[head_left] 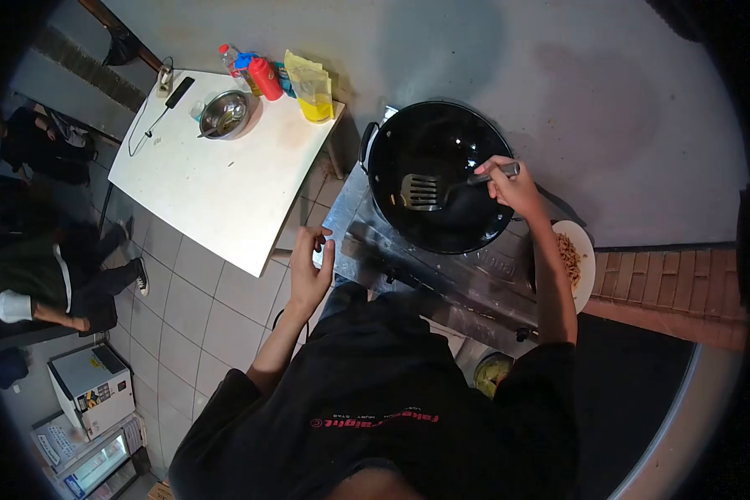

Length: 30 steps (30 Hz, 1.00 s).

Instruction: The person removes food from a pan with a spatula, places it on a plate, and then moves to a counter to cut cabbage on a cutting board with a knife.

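One outstretched right grip (512, 187) closed around spatula (422, 192) over wok (454, 233), left grip (312, 271) half-open, empty, fingers curled

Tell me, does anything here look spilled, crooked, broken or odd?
A few small specks lie on the white table near the metal bowl, perhaps dropped scraps, though too small to identify. Nothing else stands out as spilled or damaged.

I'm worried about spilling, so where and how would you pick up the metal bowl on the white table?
Probably by the near-right rim of the metal bowl, from above the near side of the white table: the bowl sits open side up, and the utensil sticks out over its near-left rim.
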Tool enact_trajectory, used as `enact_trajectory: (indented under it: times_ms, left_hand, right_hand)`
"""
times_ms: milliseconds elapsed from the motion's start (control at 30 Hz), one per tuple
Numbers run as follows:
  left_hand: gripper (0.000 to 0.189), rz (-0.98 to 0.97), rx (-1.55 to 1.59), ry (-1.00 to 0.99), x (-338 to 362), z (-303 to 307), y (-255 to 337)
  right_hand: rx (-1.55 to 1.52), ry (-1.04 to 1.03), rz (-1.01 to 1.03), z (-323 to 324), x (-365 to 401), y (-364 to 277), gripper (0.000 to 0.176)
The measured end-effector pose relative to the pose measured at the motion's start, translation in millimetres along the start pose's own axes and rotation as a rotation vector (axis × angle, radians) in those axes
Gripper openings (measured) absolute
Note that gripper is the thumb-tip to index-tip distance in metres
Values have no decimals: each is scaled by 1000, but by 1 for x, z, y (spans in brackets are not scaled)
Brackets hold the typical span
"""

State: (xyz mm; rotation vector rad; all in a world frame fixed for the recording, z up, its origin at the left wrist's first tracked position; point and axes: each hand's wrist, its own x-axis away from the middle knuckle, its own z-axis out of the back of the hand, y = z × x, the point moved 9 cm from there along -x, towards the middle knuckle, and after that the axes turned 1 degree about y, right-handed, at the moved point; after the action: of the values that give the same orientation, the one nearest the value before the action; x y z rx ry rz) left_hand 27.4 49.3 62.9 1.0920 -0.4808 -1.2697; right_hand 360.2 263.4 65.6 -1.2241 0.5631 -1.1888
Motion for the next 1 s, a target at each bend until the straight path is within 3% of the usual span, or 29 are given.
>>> enact_trajectory:
  times_ms: [367,567,1000]
  left_hand:
    - [11,-18,56,-56,-27,-17,-3]
    - [10,-50,76,-83,-35,-24,1]
    - [7,-101,93,-69,-36,-27,-1]
  right_hand:
    - [187,114,83,-34,23,-71,16]
    - [373,187,258,-59,47,-120,12]
    - [409,268,239,-90,54,-149,16]
